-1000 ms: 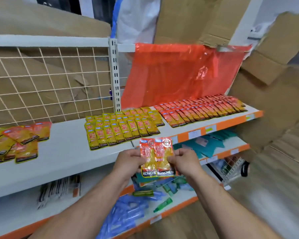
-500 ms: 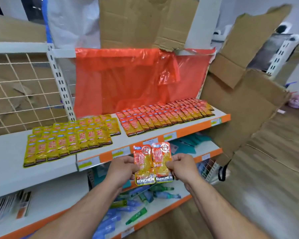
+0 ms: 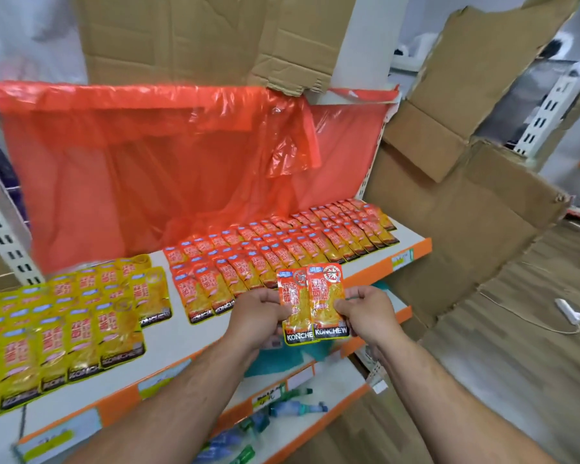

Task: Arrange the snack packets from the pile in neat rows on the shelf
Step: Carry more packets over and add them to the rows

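1. Flattened cardboard (image 3: 449, 202) stands behind and to the right of the white shelf (image 3: 195, 333). A red plastic sheet (image 3: 148, 169) hangs over the shelf's back.
2. On the shelf, red rows (image 3: 282, 249) of overlapped packets fill its right end, and yellow rows (image 3: 64, 323) fill its left end.
3. We hold two red packets (image 3: 312, 303) upright and side by side, just in front of the shelf's front edge. Our left hand (image 3: 258, 313) pinches the left packet's edge, thumb in front and fingers behind. Our right hand (image 3: 365, 313) pinches the right packet likewise.
4. Half a second earlier the pair hung below the shelf's front edge. It now overlaps that edge, and the view has swung toward the shelf's right end.
5. A black band reading "KONCHEW" crosses the foot of the held packets and of both front rows. The price labels (image 3: 401, 259) on the shelf's edge are too blurred to read.
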### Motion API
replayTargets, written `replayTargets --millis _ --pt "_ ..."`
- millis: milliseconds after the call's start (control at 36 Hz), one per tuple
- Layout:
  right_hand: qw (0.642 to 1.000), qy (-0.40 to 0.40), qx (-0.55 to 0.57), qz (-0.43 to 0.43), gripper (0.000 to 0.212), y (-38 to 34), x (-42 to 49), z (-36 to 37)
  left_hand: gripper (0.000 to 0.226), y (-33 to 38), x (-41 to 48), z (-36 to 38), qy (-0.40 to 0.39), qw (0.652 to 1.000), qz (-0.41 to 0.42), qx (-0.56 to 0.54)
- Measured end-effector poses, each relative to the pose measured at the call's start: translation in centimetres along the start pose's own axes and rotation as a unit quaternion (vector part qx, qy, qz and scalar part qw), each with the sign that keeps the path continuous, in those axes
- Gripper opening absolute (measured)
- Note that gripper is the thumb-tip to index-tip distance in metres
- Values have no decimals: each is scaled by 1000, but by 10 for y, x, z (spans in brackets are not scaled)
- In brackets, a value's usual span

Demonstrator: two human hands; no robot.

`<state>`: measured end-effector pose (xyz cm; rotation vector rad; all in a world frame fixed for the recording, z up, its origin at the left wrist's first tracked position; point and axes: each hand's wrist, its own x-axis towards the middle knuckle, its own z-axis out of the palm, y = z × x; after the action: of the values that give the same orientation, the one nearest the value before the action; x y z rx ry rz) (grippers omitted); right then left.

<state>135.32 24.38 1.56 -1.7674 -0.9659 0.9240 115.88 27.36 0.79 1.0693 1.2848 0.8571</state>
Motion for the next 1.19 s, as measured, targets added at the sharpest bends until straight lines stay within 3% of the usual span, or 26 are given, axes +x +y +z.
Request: replayTargets --millis 361,556,889,1056,1139,1194 --pt "999 38 -15 15 19 -1 111 -63 18 37 104 95 -35 999 13 16" --pt "999 41 16 28 10 6 194 -111 39 49 158 174 -12 999 -9 29" --pt "999 37 3 25 28 6 335 -210 22 82 239 318 130 978 44 157" --pt "999 16 -22 36 12 19 373 -222 18 84 271 352 171 962 30 212" --pt "999 0 -28 40 13 23 384 -223 5 85 280 358 188 950 23 250" --pt "999 -7 -29 42 13 25 389 -224 9 84 284 361 188 943 24 275"
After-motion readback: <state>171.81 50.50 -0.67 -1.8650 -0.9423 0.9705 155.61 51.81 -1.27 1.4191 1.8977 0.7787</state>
